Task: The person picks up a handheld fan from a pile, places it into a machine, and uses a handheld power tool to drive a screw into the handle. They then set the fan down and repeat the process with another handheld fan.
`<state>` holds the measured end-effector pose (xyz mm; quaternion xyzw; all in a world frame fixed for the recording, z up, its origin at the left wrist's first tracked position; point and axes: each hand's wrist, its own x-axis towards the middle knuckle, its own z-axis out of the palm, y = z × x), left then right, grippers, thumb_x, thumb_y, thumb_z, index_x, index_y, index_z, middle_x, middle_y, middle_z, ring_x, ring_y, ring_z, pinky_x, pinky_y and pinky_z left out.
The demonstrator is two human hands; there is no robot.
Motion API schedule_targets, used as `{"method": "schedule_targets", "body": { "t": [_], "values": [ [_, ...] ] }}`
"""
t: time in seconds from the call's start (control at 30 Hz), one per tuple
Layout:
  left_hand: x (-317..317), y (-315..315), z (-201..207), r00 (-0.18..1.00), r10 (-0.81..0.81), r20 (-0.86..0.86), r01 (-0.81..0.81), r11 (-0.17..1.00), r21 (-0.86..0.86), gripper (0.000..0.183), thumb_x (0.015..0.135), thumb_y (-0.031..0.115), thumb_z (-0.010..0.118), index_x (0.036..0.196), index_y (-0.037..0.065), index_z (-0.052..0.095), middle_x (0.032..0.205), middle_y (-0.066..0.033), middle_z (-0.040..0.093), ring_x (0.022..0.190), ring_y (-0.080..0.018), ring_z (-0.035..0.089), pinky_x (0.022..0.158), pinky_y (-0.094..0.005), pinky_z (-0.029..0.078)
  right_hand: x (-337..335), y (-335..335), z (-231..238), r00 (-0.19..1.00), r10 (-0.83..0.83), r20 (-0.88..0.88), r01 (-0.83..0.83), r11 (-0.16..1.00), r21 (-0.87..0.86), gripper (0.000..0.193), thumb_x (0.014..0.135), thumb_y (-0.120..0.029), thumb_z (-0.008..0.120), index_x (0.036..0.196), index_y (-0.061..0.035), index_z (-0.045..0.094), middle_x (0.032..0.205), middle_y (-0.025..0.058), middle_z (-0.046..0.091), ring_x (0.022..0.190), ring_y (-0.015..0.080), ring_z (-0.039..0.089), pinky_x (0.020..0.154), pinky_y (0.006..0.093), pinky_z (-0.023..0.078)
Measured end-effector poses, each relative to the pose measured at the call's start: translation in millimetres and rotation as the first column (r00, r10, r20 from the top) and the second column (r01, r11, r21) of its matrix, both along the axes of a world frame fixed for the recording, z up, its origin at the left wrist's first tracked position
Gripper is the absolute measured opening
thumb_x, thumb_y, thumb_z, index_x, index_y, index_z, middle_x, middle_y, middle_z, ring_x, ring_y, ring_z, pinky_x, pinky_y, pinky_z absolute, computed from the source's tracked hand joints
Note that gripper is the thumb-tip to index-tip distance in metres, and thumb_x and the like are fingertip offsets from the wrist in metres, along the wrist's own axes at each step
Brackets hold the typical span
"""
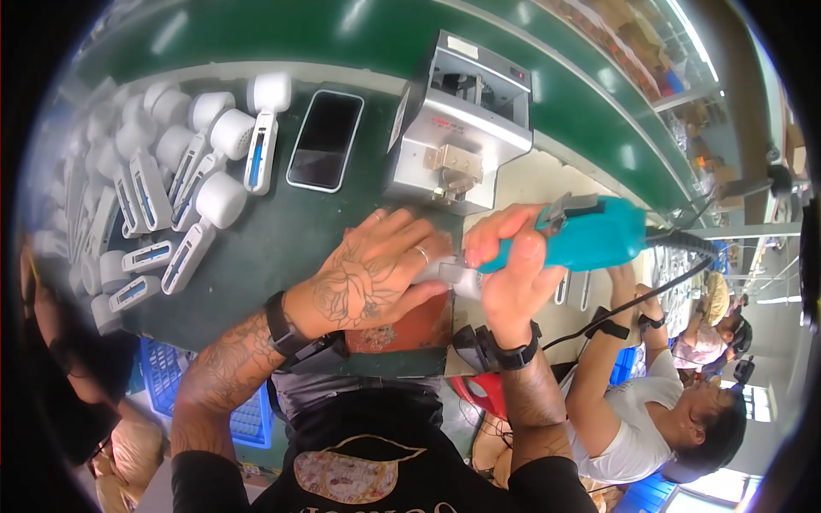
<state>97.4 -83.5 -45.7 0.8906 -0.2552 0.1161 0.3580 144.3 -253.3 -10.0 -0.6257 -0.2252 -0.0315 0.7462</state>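
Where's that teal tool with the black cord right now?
In the head view, the teal tool is right of centre, gripped in the person's right hand, just to the lower right of the silver machine.

The left hand pinches a white piece, partly hidden and blurred, while the right hand grips a teal corded tool just beside it. Beyond them a grey machine stands on the dark green table; a phone lies between it and a heap of white, round-headed scoops at left. A co-worker sits at right
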Motion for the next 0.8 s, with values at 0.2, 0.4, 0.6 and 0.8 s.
{"method": "schedule_targets", "body": {
  "t": [0.2,0.4,0.6,0.8],
  "values": [
    [-2.8,2.0,-4.7,0.999,-0.038,0.026,0.039,0.999,-0.027,0.038,0.086,0.028,0.068,0.114,0.004,0.060,0.109,-0.0102,0.057,0.099,-0.0282,0.053,0.086,-0.0403,0.043,5.7,6.4,17.3,0.999,0.005,-0.038,-0.008,0.995,-0.097,0.043,0.098,-0.042,0.058,0.101,0.0004,0.051,0.069,0.0076,0.052,0.060,0.0192,0.053,0.056,0.0327,0.044],
    [-7.1,3.0,-3.3,1.000,-0.006,-0.018,0.005,0.999,-0.037,0.040,0.084,0.029,0.068,0.119,0.011,0.062,0.110,-0.0060,0.061,0.099,-0.0270,0.056,0.089,-0.0411,0.045,42.8,37.3,32.5,0.981,-0.115,0.156,0.130,0.988,-0.088,0.039,0.101,-0.038,0.055,0.102,0.0005,0.053,0.072,0.0051,0.055,0.065,0.0155,0.057,0.058,0.0288,0.045],
    [-6.8,1.7,-2.9,0.999,-0.027,0.031,0.029,0.998,-0.050,0.040,0.083,0.026,0.068,0.120,0.011,0.062,0.110,-0.0063,0.061,0.098,-0.0272,0.056,0.088,-0.0415,0.045,48.9,38.4,16.9,0.986,-0.087,0.143,0.096,0.994,-0.057,0.037,0.101,-0.037,0.056,0.096,-0.0004,0.054,0.071,0.0053,0.056,0.062,0.0157,0.056,0.058,0.0292,0.046],
    [-5.1,4.6,-7.0,1.000,-0.012,0.008,0.012,1.000,-0.011,0.033,0.089,0.025,0.061,0.117,0.008,0.060,0.108,-0.0089,0.057,0.103,-0.0283,0.052,0.091,-0.0427,0.043,12.9,27.8,28.2,0.998,-0.068,0.004,0.068,0.996,-0.064,0.041,0.099,-0.041,0.057,0.101,0.0006,0.054,0.068,0.0058,0.054,0.059,0.0170,0.054,0.057,0.0300,0.045]
  ]
}}
